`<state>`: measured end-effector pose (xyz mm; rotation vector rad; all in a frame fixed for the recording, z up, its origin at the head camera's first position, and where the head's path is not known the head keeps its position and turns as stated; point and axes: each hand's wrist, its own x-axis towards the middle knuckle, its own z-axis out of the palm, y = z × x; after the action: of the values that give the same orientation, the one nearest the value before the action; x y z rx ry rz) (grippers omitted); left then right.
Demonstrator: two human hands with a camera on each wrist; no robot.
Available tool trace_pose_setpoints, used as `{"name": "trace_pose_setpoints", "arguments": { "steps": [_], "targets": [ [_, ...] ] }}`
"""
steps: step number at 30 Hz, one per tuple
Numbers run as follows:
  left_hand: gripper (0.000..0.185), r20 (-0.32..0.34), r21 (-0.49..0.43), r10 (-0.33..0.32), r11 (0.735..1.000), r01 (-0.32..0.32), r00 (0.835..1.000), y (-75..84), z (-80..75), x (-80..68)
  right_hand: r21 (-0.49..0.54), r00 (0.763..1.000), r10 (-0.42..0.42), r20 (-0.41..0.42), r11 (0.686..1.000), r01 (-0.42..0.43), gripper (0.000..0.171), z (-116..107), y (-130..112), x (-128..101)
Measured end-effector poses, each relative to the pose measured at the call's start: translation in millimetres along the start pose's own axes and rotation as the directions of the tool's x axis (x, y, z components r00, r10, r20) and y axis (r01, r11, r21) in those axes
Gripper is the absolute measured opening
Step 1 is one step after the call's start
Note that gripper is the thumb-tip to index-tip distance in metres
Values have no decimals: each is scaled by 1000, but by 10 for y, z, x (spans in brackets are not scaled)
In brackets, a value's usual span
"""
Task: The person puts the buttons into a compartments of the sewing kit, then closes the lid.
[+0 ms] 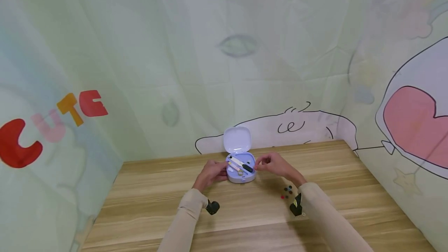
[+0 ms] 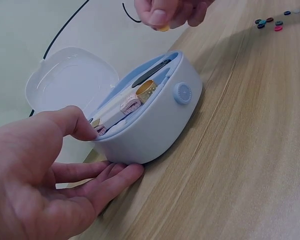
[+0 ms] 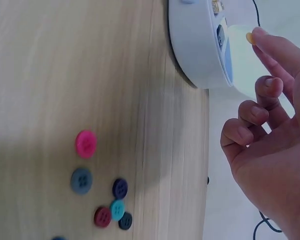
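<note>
A pale blue sewing box (image 1: 240,175) stands on the wooden table (image 1: 157,189) with its white lid (image 1: 237,140) swung up and back. Inside lie a black-handled tool (image 1: 242,164), a gold thimble (image 2: 146,90) and a rolled tape measure (image 2: 129,105). My left hand (image 2: 102,150) holds the box (image 2: 160,125) at its near-left end, thumb on the rim and fingers along its base. My right hand (image 2: 162,21) hovers just above the box's right end and pinches a small yellow button (image 3: 249,37) between thumb and fingertip.
Several loose buttons (image 1: 287,192) in pink, blue, teal and dark red lie on the table right of the box, below my right wrist. Printed cloth walls close off the table at the back and on both sides.
</note>
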<state>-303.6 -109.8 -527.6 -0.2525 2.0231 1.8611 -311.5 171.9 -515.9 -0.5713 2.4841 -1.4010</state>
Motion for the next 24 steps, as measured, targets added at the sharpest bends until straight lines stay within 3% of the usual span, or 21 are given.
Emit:
{"name": "trace_pose_setpoints", "arguments": {
  "steps": [14, 24],
  "targets": [
    [30, -10, 3, 8, 1000, -8, 1000, 25, -9, -36, 133, 979, 143, -147, 983, -124, 20, 31, -72, 184],
    [29, -3, 0, 16, 1000, -16, 1000, -1, -6, -27, 186, 972, 165, -164, 973, -134, 26, 85, -20, 213]
  ]
}}
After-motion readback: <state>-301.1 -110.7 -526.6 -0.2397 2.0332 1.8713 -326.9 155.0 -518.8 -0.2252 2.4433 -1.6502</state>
